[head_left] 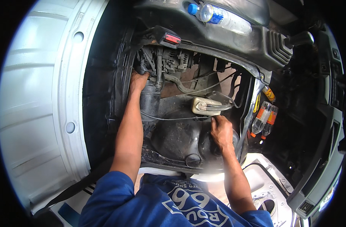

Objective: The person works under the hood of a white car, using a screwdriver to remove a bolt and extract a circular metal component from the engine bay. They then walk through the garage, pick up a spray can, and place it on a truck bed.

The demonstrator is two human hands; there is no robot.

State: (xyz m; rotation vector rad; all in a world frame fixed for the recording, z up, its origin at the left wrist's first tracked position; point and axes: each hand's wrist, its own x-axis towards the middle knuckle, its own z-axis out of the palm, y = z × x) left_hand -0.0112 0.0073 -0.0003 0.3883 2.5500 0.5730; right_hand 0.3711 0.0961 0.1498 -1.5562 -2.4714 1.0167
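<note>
My left hand (139, 80) reaches into the opening at its far left. The fingers go in among dark engine parts above a black cylinder (149, 99), so their grip is hidden. My right hand (222, 131) is closed, its fingers curled beside a yellowed white reservoir (205, 106) with hoses along it. A thin black cable (173, 119) runs from the cylinder to those fingertips. What they grip there does not show clearly. Under both arms lies a large black moulded plastic part (176, 134). A ribbed metal alternator (176, 60) is at the back.
Beyond the opening are a seat-belt buckle (172, 39), a clear bottle with blue cap (228, 19) on the console and a gear lever (300, 39). Right of the frame lie two orange-labelled bottles (261, 118) and a yellow-handled tool (256, 103). A white panel (40, 94) stands left.
</note>
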